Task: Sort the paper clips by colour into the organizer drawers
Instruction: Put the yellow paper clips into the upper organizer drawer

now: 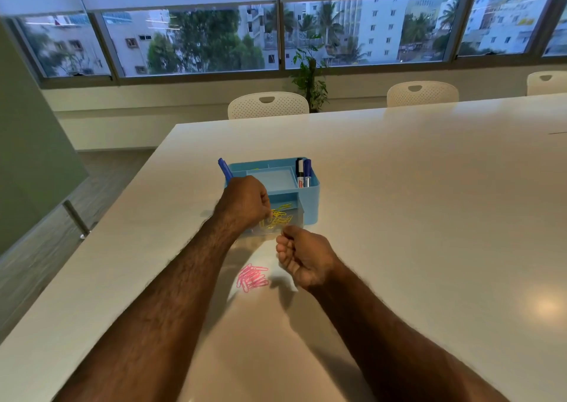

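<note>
Yellow clips go into the open drawer (283, 217) of the organizer (310, 196).
My left hand (244, 202) pinches yellow clips (277, 219) above it, right hand (303, 257) curled, contents unclear; a loose grip could scatter them toward the pink clips (252, 277) in front.

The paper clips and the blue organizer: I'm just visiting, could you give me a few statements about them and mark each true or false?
1. The yellow paper clips lie in the open clear drawer. True.
2. The pink paper clips are in a drawer. False: they lie piled on the table.
3. Markers stand in the organizer. True.
4. The left hand rests on the pink pile. False: it is at the drawer.
</note>
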Motion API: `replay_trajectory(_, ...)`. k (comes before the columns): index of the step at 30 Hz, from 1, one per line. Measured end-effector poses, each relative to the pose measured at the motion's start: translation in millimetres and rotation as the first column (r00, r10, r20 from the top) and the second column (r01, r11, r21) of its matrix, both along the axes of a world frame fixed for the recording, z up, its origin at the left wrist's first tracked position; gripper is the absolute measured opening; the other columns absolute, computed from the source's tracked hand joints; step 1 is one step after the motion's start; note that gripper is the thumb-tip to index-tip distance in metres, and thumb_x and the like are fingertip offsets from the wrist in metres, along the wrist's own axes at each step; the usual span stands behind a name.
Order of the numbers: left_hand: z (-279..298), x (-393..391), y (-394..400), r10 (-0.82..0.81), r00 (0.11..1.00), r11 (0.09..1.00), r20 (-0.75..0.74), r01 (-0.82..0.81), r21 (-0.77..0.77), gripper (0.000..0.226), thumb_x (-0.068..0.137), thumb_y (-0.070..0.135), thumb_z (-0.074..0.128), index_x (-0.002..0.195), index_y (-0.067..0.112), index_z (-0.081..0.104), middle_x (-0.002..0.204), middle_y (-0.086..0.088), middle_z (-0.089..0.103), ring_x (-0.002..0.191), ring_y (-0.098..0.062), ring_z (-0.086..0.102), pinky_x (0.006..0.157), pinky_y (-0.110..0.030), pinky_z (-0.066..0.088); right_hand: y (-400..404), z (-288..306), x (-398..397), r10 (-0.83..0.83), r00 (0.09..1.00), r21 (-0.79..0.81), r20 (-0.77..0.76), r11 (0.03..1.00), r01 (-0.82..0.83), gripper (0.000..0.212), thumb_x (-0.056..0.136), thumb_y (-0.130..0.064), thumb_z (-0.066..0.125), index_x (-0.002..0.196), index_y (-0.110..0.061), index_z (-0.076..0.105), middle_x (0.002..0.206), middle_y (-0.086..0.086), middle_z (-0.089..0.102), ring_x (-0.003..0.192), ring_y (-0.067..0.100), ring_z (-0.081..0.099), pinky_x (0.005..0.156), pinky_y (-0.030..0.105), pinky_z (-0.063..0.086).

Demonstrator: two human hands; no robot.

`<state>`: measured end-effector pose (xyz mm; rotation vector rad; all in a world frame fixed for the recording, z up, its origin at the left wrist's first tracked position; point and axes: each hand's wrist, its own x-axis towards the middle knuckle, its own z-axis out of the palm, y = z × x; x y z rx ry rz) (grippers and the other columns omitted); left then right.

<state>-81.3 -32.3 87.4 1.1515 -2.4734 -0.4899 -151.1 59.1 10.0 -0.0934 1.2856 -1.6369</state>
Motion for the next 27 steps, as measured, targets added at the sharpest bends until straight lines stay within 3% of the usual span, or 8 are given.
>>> replay_trajectory(3, -4.2, 1.2, -3.6, -0.018, 1.0, 1.0, 0.012, 0.018, 0.009, 0.012, 0.077, 0.014, 0.074, 0.083, 0.005, 0.076, 0.084, -0.009, 0.074, 0.077, -0.017, 0.066, 0.076, -0.029, 0.051, -1.6, -1.5, 0.2, 0.023, 0.999, 0.001, 0.024, 1.0, -0.023, 0.022, 0.088, -0.019, 0.061, 0.097, 0.001, 0.066, 0.072, 0.008, 0.064, 0.045, 0.009, 0.058, 0.045, 0.019, 0.05)
replay_trajectory(6, -6.8, 5.1, -5.7, -0.013, 0.997, 0.999, -0.07, 0.01, -0.03, 0.013, 0.082, 0.017, 0.068, 0.088, 0.008, 0.075, 0.089, -0.008, 0.074, 0.079, -0.016, 0.064, 0.077, -0.026, 0.047, -4.8, -3.1, 1.3, 0.032, 0.999, -0.013, 0.037, 0.999, -0.031, 0.028, 0.088, -0.024, 0.064, 0.102, 0.0, 0.066, 0.078, 0.009, 0.067, 0.044, 0.008, 0.061, 0.045, 0.018, 0.05)
replay_trajectory(10, -14.5, 15.8, -15.9, 0.062, 0.968, 0.982, -0.244, -0.104, -0.159, 0.022, 0.089, 0.013, 0.059, 0.109, 0.01, 0.068, 0.116, -0.01, 0.068, 0.106, -0.025, 0.062, 0.093, -0.031, 0.047, -10.7, -6.6, 4.2, 0.012, 0.999, -0.02, 0.037, 1.0, -0.012, 0.035, 0.086, -0.029, 0.067, 0.103, 0.001, 0.066, 0.077, 0.008, 0.068, 0.042, 0.007, 0.061, 0.043, 0.017, 0.05)
replay_trajectory(15, -28.0, 25.1, -26.4, 0.106, 0.986, 0.984, -0.131, -0.122, -0.129, 0.029, 0.089, 0.015, 0.058, 0.118, 0.012, 0.063, 0.125, -0.011, 0.063, 0.111, -0.028, 0.06, 0.095, -0.036, 0.047, -17.5, -6.3, 1.5, 0.0, 0.996, -0.08, 0.093, 0.997, 0.008, 0.034, 0.087, -0.03, 0.065, 0.104, 0.0, 0.066, 0.072, 0.006, 0.066, 0.045, 0.007, 0.06, 0.044, 0.016, 0.05)
replay_trajectory(23, -33.2, 30.7, -25.8, 0.089, 0.981, 0.992, -0.173, -0.103, -0.076, 0.034, 0.091, 0.009, 0.053, 0.124, 0.012, 0.059, 0.132, -0.013, 0.058, 0.115, -0.027, 0.056, 0.094, -0.034, 0.048, -39.6, 0.8, -10.5, -0.015, 0.972, -0.205, 0.235, 0.977, 0.065, 0.011, 0.091, -0.013, 0.059, 0.096, -0.004, 0.062, 0.074, 0.009, 0.067, 0.047, 0.008, 0.063, 0.041, 0.016, 0.049)
replay_trajectory(27, -35.3, 33.7, -26.3, 0.085, 0.978, 0.994, -0.192, -0.097, -0.057, 0.035, 0.09, 0.008, 0.055, 0.125, 0.012, 0.058, 0.132, -0.014, 0.058, 0.116, -0.028, 0.056, 0.095, -0.035, 0.049, -48.2, -3.4, -14.3, -0.026, 0.967, -0.207, 0.252, 0.975, 0.08, 0.021, 0.089, -0.008, 0.06, 0.108, -0.001, 0.062, 0.075, 0.01, 0.069, 0.05, 0.01, 0.066, 0.044, 0.017, 0.052)
